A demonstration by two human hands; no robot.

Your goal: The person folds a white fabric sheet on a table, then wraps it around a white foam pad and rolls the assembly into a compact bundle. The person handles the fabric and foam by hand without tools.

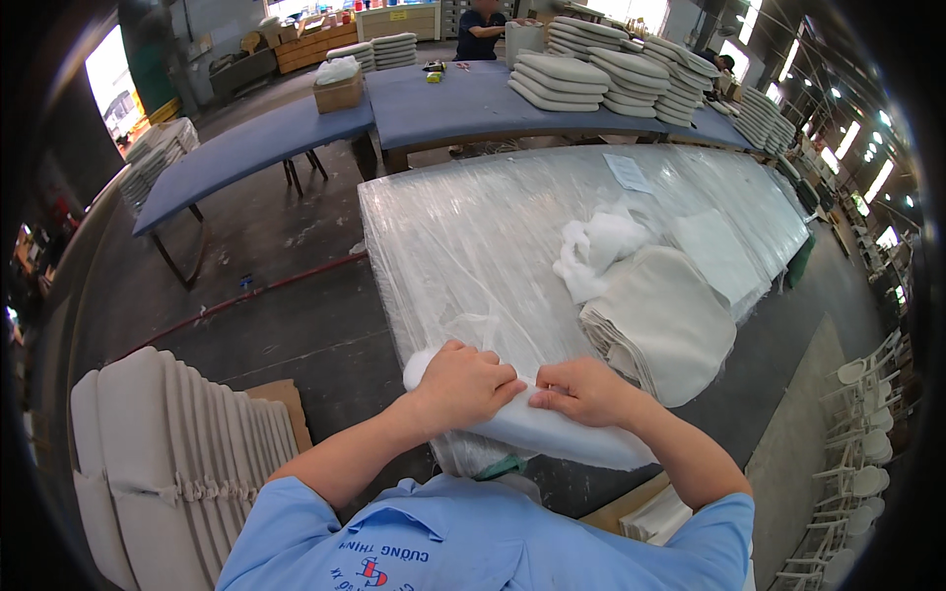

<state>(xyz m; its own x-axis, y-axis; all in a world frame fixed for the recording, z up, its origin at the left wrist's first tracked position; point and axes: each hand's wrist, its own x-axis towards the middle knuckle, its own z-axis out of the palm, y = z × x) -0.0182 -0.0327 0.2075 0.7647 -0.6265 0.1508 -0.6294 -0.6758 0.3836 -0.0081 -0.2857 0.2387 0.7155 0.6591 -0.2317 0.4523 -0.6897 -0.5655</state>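
At the near edge of the plastic-wrapped table (463, 236), a long white piece of padding (576, 440) lies crosswise in front of me. My left hand (461, 386) is closed on its upper edge, fingers curled under. Just to the right, my right hand (583, 392) pinches the same edge between thumb and fingers. A small gap separates the two hands. Beyond my right hand sits a stack of off-white fabric covers (670, 315), with a clump of white stuffing (596, 246) behind it.
Stacked pale cushions (177, 463) stand at the lower left. Blue-topped tables (434, 103) run across the back, bearing cushion piles (557, 81) and a cardboard box (338, 94). Another person (480, 37) works behind them. White chairs (855, 433) line the right; a red hose (266, 293) crosses the floor.
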